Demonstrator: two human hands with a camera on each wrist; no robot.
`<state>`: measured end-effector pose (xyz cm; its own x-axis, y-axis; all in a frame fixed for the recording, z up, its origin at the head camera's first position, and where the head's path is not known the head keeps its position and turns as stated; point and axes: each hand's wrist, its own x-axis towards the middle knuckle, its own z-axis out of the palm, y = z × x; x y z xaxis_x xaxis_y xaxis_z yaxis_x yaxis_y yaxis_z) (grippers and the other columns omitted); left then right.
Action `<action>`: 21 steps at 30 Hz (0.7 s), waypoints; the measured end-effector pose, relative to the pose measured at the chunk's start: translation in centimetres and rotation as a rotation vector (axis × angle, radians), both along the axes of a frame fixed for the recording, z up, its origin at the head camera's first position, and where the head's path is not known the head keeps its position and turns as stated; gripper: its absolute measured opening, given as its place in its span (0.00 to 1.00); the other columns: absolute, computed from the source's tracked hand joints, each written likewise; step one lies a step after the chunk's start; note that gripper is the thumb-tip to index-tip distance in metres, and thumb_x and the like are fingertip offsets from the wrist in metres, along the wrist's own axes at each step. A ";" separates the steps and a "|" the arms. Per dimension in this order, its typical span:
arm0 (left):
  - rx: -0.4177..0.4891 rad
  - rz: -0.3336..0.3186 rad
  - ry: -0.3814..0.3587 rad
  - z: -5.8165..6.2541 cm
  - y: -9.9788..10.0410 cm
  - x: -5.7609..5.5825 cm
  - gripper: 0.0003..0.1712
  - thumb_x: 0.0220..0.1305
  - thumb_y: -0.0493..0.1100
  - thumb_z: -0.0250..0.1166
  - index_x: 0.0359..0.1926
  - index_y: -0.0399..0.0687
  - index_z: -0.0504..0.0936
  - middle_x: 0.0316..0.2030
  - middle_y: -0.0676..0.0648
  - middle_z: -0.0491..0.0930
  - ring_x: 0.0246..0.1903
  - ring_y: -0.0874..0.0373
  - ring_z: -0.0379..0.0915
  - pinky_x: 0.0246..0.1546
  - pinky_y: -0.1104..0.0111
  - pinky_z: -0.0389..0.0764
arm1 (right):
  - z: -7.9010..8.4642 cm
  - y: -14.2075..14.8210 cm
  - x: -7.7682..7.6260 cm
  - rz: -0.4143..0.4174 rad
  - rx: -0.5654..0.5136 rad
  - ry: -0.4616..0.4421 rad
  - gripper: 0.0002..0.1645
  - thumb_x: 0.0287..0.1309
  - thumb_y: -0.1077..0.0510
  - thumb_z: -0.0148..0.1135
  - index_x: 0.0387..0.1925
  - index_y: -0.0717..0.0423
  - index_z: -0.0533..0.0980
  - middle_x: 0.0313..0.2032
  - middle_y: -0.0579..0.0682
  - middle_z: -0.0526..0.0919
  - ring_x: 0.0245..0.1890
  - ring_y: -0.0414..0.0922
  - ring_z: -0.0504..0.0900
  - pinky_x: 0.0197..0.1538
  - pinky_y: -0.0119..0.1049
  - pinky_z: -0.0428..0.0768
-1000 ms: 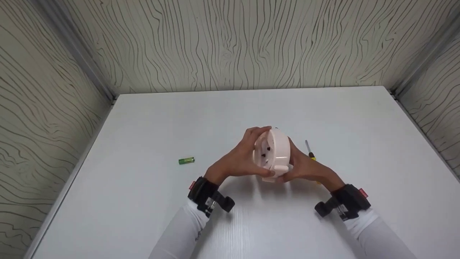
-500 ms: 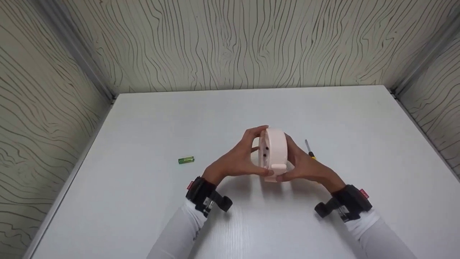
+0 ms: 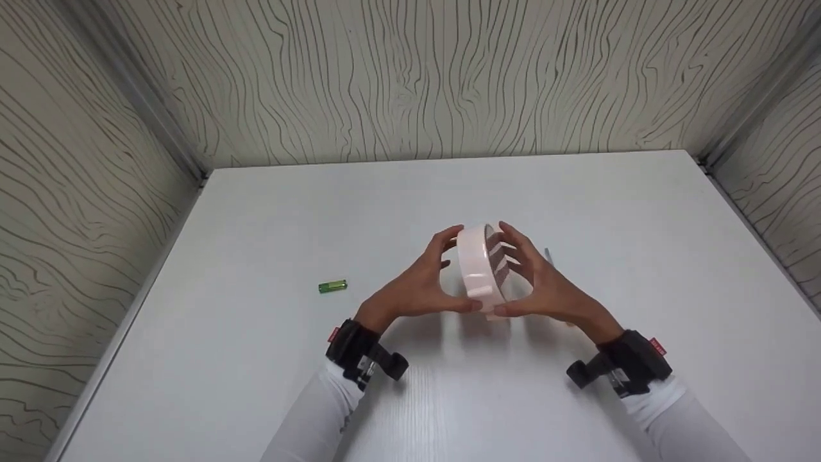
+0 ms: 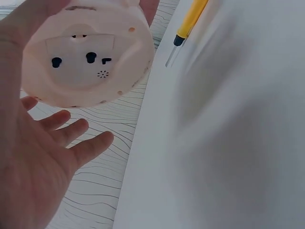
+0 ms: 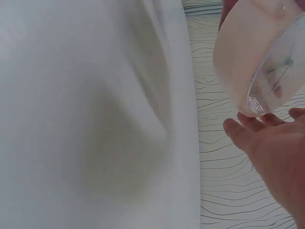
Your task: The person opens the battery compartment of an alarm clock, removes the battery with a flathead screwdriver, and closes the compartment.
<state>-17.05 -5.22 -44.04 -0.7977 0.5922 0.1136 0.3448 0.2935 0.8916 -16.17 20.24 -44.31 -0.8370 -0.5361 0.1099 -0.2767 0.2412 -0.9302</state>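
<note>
A pale pink round alarm clock [image 3: 474,263] is held between both hands over the white table, its rim toward the head camera. My left hand [image 3: 417,282] grips it from the left, thumb low on the rim and fingertips at the top. From the right, my right hand [image 3: 551,289] holds it with its thumb at the lower edge and fingers spread beside the glass. In the left wrist view the back of the clock [image 4: 78,78] shows dark knobs and a small cluster of speaker holes. The dial side of the clock [image 5: 243,52], with its hands, appears in the right wrist view.
A green battery [image 3: 332,286] lies on the white table [image 3: 269,218] to the left. Behind the right hand lies a screwdriver [image 3: 549,256], mostly hidden in the head view; its yellow handle shows in the left wrist view. Wood-patterned walls [image 3: 404,83] surround the table.
The clock has been turned: its back showed on the left before, and now its front shows toward the right. Right fingers have come up into view; the screwdriver is more covered.
</note>
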 end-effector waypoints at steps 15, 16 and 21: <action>-0.076 0.056 0.033 0.3 -1.2 0.4 0.69 0.40 0.62 0.78 0.74 0.68 0.41 0.74 0.52 0.50 0.74 0.56 0.48 0.70 0.50 0.61 | 1.0 -0.5 0.5 -0.113 0.116 0.112 0.73 0.33 0.54 0.83 0.76 0.40 0.45 0.73 0.50 0.56 0.70 0.49 0.58 0.68 0.60 0.63; -0.085 0.059 0.043 0.4 -1.2 0.4 0.69 0.40 0.62 0.78 0.74 0.69 0.40 0.74 0.51 0.50 0.74 0.55 0.48 0.69 0.50 0.62 | 1.0 -0.6 0.5 -0.115 0.124 0.120 0.73 0.33 0.54 0.83 0.76 0.41 0.45 0.73 0.49 0.55 0.70 0.48 0.57 0.68 0.59 0.63; -0.116 0.060 0.129 0.6 -1.1 0.6 0.69 0.40 0.63 0.78 0.75 0.67 0.40 0.74 0.50 0.49 0.73 0.57 0.50 0.69 0.53 0.64 | 1.0 -0.7 0.5 -0.122 0.164 0.160 0.74 0.31 0.51 0.84 0.76 0.40 0.46 0.73 0.49 0.57 0.66 0.47 0.61 0.62 0.56 0.67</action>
